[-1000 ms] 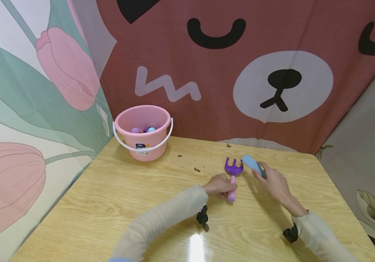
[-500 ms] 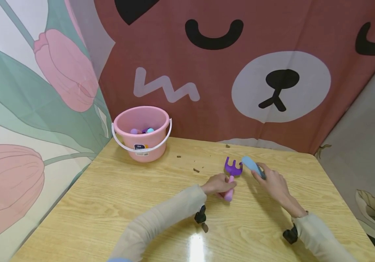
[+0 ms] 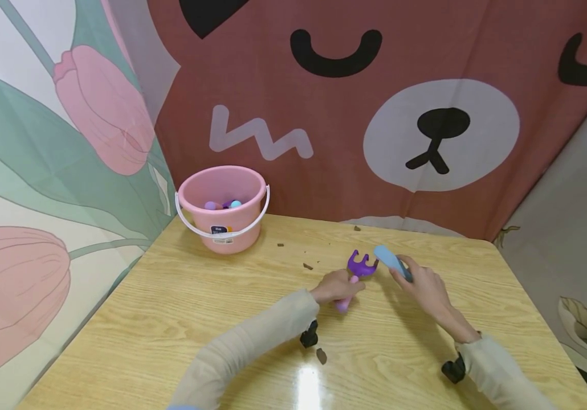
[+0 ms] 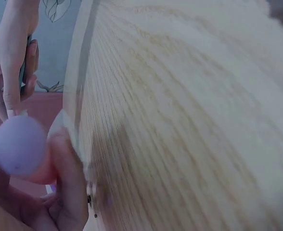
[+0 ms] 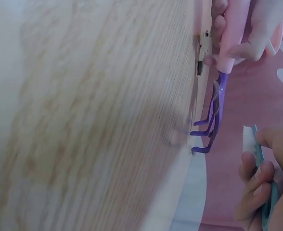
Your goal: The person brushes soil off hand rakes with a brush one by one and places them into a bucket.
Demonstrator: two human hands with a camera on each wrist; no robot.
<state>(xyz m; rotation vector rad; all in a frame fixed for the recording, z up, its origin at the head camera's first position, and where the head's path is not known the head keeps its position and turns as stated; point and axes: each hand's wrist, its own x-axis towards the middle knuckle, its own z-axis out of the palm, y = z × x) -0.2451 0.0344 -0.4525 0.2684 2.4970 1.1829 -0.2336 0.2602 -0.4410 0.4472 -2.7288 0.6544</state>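
Note:
My left hand (image 3: 335,286) grips the pink handle of a small toy rake with a purple head (image 3: 361,266) of several hooked tines. In the right wrist view the rake (image 5: 217,106) is held just over the table, tines bent down towards it, with dark brown dirt along its head. The round lilac end of the handle (image 4: 20,145) shows close up in the left wrist view. My right hand (image 3: 429,291) holds a light blue brush (image 3: 388,258) beside the rake's tines. White bristles (image 5: 248,140) stick out from the brush in the right wrist view.
A pink bucket (image 3: 244,232) with a white handle stands at the table's back left, several colourful things inside. Brown crumbs (image 3: 308,266) lie scattered on the wooden table (image 3: 170,319), with a larger brown piece (image 3: 321,356) near the left wrist. Printed cloths hang behind.
The rake has turned in my left hand's grip, its handle end swinging left and its head dropping slightly left. My right hand and the brush have shifted a little left.

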